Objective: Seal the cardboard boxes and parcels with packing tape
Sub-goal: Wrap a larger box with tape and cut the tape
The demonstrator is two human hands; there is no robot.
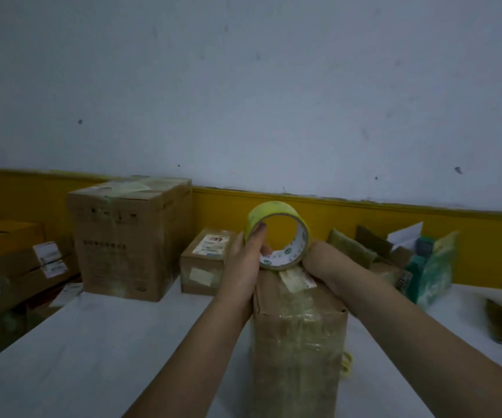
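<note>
At frame centre, my left hand point(243, 257) clamps the tape roll point(274, 208), thumb hooked through the core and fingers curled on the rim. My right hand point(322, 260) lies just beside the roll on the box top; its fingers are hidden, so I cannot tell their state. The roll stands on edge at the far top edge of the tall box point(298, 342), its hole facing me. That box, wrapped in clear tape, stands upright at lower centre on the white table point(93, 342), long axis vertical. A small labelled box point(204, 260) sits just behind my left hand, a large carton point(129, 236) further left, and a green-wrapped parcel point(433, 273) at right.
</note>
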